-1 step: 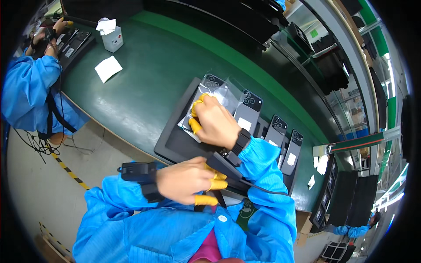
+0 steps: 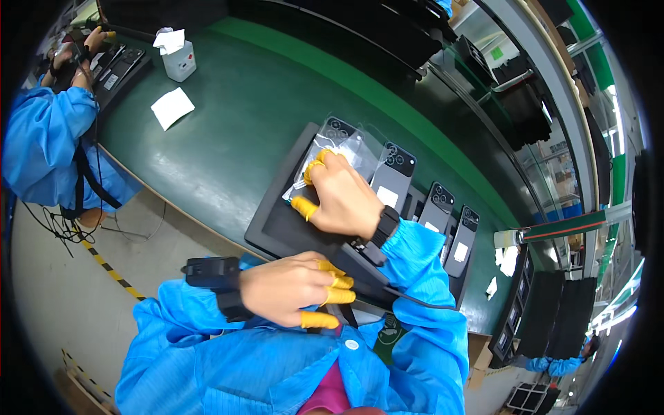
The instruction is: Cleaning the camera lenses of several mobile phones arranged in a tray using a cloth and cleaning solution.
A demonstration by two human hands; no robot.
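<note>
A dark phone (image 2: 337, 127) with several round camera lenses lies on the left part of a black tray (image 2: 261, 228), under loose clear film (image 2: 370, 149). My right hand (image 2: 349, 200), with yellow finger cots, is over this phone; its fingertips rest on the film-covered back and the thumb stands apart near the lower corner. The fingers hide much of the phone. My left hand (image 2: 283, 287) hovers in front of my body at the tray's near side, thumb apart from the fingers and nothing visible in it. Both wrists wear black devices.
More phones (image 2: 387, 197) (image 2: 438, 200) (image 2: 462, 242) lie to the right, with white labels. A white bottle (image 2: 180, 62) and a white cloth (image 2: 173, 108) are on the green table (image 2: 228, 138). At far left, a co-worker in a blue sleeve (image 2: 52, 131) handles another tray. Shelving (image 2: 512, 104) stands behind.
My right thumb has moved away from the fingers, toward the lower left, while the fingertips stay on the phone. My left hand has shifted slightly left.
</note>
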